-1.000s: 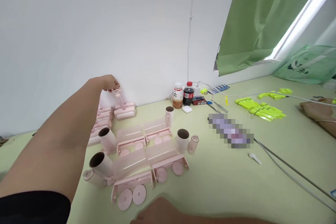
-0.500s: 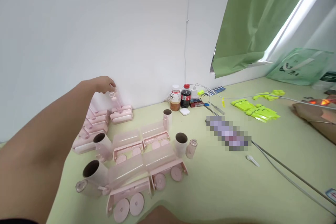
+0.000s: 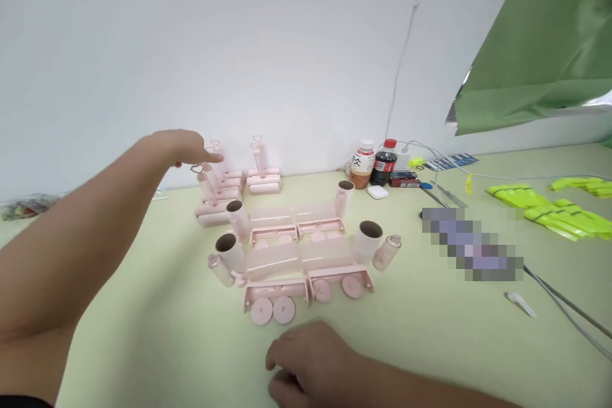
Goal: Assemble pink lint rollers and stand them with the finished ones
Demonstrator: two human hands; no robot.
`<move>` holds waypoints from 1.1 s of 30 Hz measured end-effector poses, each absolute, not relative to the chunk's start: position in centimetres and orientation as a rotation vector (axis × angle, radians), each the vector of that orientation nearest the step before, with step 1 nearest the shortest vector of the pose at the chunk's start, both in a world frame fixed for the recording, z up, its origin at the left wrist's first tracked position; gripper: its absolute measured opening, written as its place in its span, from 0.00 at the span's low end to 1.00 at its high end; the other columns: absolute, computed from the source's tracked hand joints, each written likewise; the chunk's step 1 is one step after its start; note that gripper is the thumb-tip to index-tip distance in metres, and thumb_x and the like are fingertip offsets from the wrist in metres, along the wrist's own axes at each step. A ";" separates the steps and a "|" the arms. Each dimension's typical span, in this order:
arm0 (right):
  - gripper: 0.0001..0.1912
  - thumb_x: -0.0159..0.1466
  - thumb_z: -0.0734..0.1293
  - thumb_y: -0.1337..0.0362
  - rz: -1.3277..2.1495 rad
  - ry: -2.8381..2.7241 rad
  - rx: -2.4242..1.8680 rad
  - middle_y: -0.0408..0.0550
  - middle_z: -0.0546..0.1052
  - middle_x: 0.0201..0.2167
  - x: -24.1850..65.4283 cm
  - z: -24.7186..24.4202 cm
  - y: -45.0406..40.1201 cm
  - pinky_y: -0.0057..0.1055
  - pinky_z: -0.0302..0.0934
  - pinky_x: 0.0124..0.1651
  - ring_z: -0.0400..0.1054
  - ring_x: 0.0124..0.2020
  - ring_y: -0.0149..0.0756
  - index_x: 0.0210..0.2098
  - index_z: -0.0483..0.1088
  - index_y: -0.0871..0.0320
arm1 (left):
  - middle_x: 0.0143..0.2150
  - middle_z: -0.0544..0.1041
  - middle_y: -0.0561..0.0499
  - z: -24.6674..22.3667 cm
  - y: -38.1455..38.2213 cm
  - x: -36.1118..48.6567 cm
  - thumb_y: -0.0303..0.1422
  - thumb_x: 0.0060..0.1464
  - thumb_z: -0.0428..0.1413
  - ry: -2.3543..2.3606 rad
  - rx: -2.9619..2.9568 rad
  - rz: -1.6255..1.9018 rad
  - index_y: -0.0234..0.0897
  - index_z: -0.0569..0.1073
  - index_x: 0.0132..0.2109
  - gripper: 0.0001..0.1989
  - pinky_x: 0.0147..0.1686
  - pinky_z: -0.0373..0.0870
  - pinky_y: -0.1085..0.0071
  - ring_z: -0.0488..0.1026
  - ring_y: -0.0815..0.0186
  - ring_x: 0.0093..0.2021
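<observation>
My left hand (image 3: 184, 146) reaches far over the green table, fingers stretched out and holding nothing, just above the heart-topped handles of the assembled pink rollers (image 3: 217, 194) standing by the wall. Another assembled roller (image 3: 262, 178) stands to their right. My right hand (image 3: 310, 363) rests near the front edge with fingers curled and nothing visible in it. Between the hands lie pink cases with clear covers (image 3: 287, 261), cardboard-cored rolls (image 3: 368, 239), pink round discs (image 3: 272, 309) and a small clear handle piece (image 3: 387, 252).
Two drink bottles (image 3: 373, 162) and a white earbud case (image 3: 377, 191) stand by the wall. Yellow-green clips (image 3: 549, 210) lie at the right, with cables (image 3: 564, 306) and a small white spoon (image 3: 521, 303). A green curtain (image 3: 540, 57) hangs at upper right.
My left hand has come off the pink roller's handle and now hovers beside it. The view has swung left, and my right hand has come further into view.
</observation>
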State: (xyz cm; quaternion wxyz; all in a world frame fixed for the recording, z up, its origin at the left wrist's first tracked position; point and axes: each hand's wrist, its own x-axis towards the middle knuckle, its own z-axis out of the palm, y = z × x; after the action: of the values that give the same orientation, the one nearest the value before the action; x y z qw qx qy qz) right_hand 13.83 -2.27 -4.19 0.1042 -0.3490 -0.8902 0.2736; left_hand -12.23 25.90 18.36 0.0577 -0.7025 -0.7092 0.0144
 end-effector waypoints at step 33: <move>0.24 0.64 0.65 0.61 1.074 -1.646 -0.883 0.48 0.67 0.46 16.2 -0.6 0.1 0.26 0.61 0.31 0.61 0.29 0.26 0.59 0.59 0.51 | 0.26 0.70 0.54 20.1 5.1 -7.7 0.40 0.58 0.50 -1.640 -1.983 -1.691 0.39 0.64 0.35 0.09 0.18 0.62 0.77 0.64 0.73 0.18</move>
State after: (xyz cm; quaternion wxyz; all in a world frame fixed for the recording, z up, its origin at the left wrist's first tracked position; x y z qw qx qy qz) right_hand 16.20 0.08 -0.56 0.4737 -0.3610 -0.6727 0.4391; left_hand -7.75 5.06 20.08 0.0310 -0.6437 -0.5323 -0.5490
